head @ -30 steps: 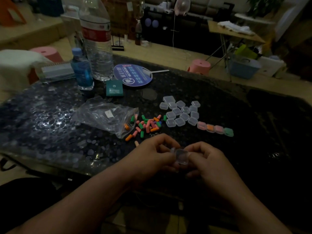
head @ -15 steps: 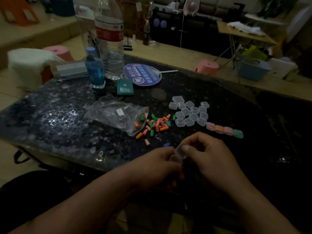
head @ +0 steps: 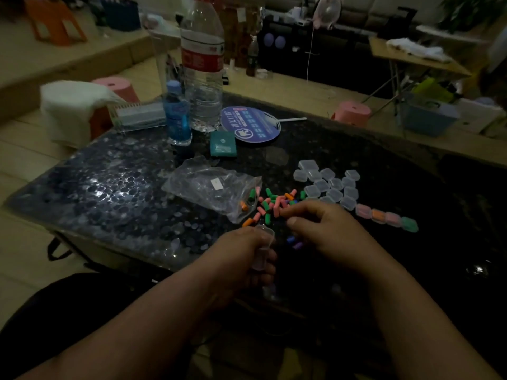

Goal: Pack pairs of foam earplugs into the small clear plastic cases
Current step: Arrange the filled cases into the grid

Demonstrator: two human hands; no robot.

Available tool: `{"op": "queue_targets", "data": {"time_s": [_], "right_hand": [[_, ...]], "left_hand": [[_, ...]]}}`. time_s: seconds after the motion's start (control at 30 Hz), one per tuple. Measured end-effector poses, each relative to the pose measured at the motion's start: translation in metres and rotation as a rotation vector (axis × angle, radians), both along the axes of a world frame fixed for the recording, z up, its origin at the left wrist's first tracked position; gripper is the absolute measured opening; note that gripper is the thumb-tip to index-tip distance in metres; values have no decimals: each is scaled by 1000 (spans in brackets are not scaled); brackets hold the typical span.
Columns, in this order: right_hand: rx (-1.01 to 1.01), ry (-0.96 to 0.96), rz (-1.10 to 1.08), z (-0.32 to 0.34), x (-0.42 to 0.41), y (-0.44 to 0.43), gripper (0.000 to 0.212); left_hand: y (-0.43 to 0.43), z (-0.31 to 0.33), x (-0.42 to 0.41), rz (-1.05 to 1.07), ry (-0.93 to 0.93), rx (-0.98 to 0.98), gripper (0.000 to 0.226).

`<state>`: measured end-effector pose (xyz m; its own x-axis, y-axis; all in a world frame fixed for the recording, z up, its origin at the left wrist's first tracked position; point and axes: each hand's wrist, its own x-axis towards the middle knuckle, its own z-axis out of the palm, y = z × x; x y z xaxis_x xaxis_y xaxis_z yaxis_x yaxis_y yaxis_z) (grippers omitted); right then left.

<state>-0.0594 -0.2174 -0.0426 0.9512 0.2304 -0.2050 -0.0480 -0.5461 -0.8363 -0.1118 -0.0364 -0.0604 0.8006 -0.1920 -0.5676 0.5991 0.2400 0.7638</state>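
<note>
Head, right hand off case, onto earplugs

Dim room of a home, set up for hand piecework. A low dark table with a pebble-patterned top carries a large water bottle and a round hand fan. Beyond it on the pale floor stand a pink plastic stool, a folding table with cloth on it, and a blue storage bin.

Two bottles, round fan

Glossy dark table, clear plastic cases
</note>
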Motion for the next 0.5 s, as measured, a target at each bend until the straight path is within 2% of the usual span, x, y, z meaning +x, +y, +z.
{"op": "queue_targets", "data": {"time_s": [0.03,0.13,0.2,0.33,0.5], "right_hand": [[-31,-21,-54,-4,6,1,17],[-313,-246,-132,-25,23,10,18],[-382,-334,-133,-41,33,19,20],[-531,-387,-117,-58,46,35,19],[-602,-411,-120,-68,50,42,9]], "left_hand": [[2,0,1,40,41,-24,9],[8,-1,5,161,107,-55,10],[13,-1,7,212,119,-52,13],[17,3,11,247,144,-100,20],[20,5,15,269,168,-121,30]]}}
